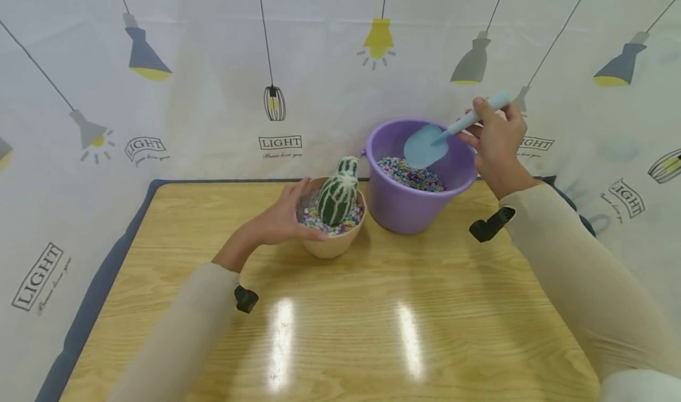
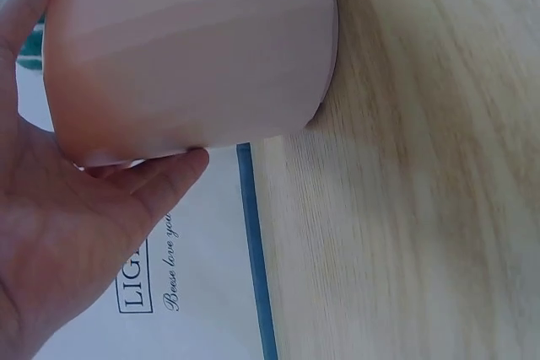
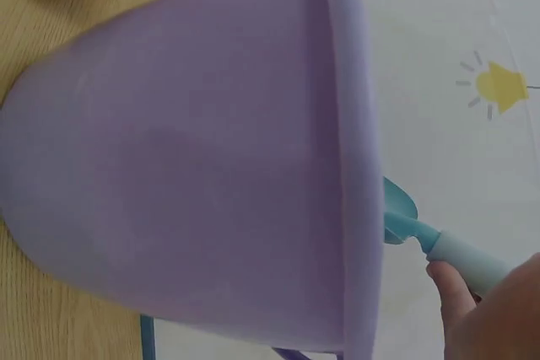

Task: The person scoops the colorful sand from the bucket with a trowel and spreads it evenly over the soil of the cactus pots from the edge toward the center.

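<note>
My left hand (image 1: 282,217) grips the near-left side of a pale peach flowerpot (image 1: 328,248), thumb along the front rim and fingers at the back. A green cactus with white fuzzy ribs (image 1: 337,200) stands in the pot, leaning slightly right, among multicoloured pebbles (image 1: 351,221). In the left wrist view, the palm and fingers wrap the flowerpot's wall (image 2: 194,56). My right hand (image 1: 500,139) holds a light blue trowel (image 1: 425,146) by its handle, blade tilted down inside the mouth of a purple bucket (image 1: 407,210). Colourful pebbles (image 1: 412,177) lie in the bucket.
Both containers stand near the back edge of a wooden table (image 1: 340,319), the bucket just right of the flowerpot. Behind rises a white cloth (image 1: 213,53) printed with lamps. The bucket's wall (image 3: 211,149) fills most of the right wrist view.
</note>
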`<state>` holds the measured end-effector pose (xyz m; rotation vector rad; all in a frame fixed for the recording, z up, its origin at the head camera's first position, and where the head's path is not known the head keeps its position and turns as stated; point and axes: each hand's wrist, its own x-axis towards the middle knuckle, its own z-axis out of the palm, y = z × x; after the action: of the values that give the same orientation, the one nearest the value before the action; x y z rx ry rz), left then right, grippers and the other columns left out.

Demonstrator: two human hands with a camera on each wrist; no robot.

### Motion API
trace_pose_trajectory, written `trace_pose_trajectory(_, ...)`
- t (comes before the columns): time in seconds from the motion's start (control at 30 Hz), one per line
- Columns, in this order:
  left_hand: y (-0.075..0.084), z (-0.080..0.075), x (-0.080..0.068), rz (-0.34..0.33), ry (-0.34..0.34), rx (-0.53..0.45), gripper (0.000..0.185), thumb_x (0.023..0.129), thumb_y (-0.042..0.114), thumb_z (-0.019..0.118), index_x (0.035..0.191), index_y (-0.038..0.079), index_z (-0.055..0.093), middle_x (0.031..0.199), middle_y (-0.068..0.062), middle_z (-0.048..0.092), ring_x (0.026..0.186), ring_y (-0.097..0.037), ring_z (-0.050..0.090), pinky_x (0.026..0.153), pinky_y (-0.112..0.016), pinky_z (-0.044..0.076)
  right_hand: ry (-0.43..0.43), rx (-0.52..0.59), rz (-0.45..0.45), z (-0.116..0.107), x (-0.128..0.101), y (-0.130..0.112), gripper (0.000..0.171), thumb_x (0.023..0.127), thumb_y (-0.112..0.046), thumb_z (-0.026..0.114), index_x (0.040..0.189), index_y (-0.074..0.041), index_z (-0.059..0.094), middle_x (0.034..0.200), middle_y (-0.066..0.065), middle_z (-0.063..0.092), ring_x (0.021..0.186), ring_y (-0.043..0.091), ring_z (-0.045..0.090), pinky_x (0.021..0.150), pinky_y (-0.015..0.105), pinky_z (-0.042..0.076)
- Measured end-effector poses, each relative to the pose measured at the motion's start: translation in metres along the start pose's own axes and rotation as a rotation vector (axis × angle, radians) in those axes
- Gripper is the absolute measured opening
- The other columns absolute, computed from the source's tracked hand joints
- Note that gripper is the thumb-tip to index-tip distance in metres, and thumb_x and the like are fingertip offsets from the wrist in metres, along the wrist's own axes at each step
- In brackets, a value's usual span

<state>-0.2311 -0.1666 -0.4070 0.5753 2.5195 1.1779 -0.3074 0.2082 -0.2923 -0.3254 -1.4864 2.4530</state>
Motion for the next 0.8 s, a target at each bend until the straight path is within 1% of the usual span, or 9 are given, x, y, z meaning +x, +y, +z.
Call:
trace_pose_trajectory(0.13,-0.004,-0.005,0.002,0.049,-0.013,-0.034,0.129,0.069,0.051,0.084,0.157,0.015,-0.004,0.161,-0.016,0.001,0.147,-0.033,0.009,0.117,-0.057,0.018,0.006,-0.037,0.000,-0.004,0.004,0.002,0.026,0.086,-0.015,0.074,0.107,-0.010,0.059,0.094,0.011,0.068,0.070,0.024,0.072,0.056,0.034,0.059)
trace_pose_trajectory(0.23,-0.005,-0.004,0.002,0.051,-0.003,-0.059,0.130,0.068,0.049,0.085,0.157,0.014,-0.004,0.162,-0.015,0.001,0.148,-0.033,0.009,0.117,-0.055,0.017,0.019,-0.080,0.001,-0.007,0.007,0.005,0.029,0.087,-0.017,0.074,0.111,-0.013,0.058,0.102,0.009,0.065,0.075,0.023,0.072,0.057,0.033,0.059)
trace_pose_trajectory(0.33,-0.007,-0.001,0.001,0.039,0.014,-0.089,0.131,0.068,0.048,0.086,0.157,0.015,-0.004,0.162,-0.014,0.001,0.148,-0.032,0.009,0.118,-0.054,0.016,0.035,-0.139,-0.003,-0.009,0.009,0.007,0.031,0.087,-0.020,0.074,0.113,-0.016,0.058,0.107,0.007,0.062,0.079,0.020,0.071,0.063,0.032,0.060)
trace_pose_trajectory(0.47,-0.009,0.005,-0.002,0.033,0.057,-0.118,0.131,0.068,0.047,0.086,0.157,0.016,-0.006,0.163,-0.011,0.000,0.149,-0.030,0.008,0.118,-0.053,0.015,0.036,-0.199,-0.025,-0.011,0.011,0.008,0.033,0.086,-0.021,0.074,0.114,-0.018,0.058,0.106,0.006,0.062,0.081,0.018,0.070,0.070,0.032,0.060)
trace_pose_trajectory(0.6,-0.007,0.012,-0.007,0.013,0.123,-0.132,0.131,0.068,0.046,0.087,0.157,0.015,-0.005,0.163,-0.010,0.002,0.148,-0.030,0.009,0.118,-0.053,0.015,0.026,-0.225,-0.059,-0.012,0.013,0.010,0.033,0.086,-0.019,0.075,0.115,-0.016,0.059,0.106,0.006,0.063,0.083,0.018,0.070,0.073,0.033,0.060)
trace_pose_trajectory(0.7,-0.002,0.017,-0.011,-0.004,0.164,-0.155,0.129,0.070,0.042,0.087,0.157,0.013,-0.004,0.163,-0.012,0.003,0.148,-0.032,0.011,0.118,-0.053,0.016,0.030,-0.252,-0.082,-0.011,0.014,0.011,0.032,0.085,-0.019,0.076,0.113,-0.014,0.061,0.104,0.007,0.065,0.083,0.018,0.070,0.073,0.033,0.060)
trace_pose_trajectory(0.8,0.004,0.022,-0.014,-0.010,0.200,-0.181,0.128,0.072,0.036,0.086,0.156,0.010,-0.006,0.163,-0.015,0.001,0.148,-0.034,0.010,0.118,-0.053,0.015,0.045,-0.282,-0.091,-0.010,0.014,0.013,0.033,0.083,-0.020,0.078,0.112,-0.014,0.063,0.103,0.005,0.064,0.087,0.017,0.068,0.081,0.036,0.059)
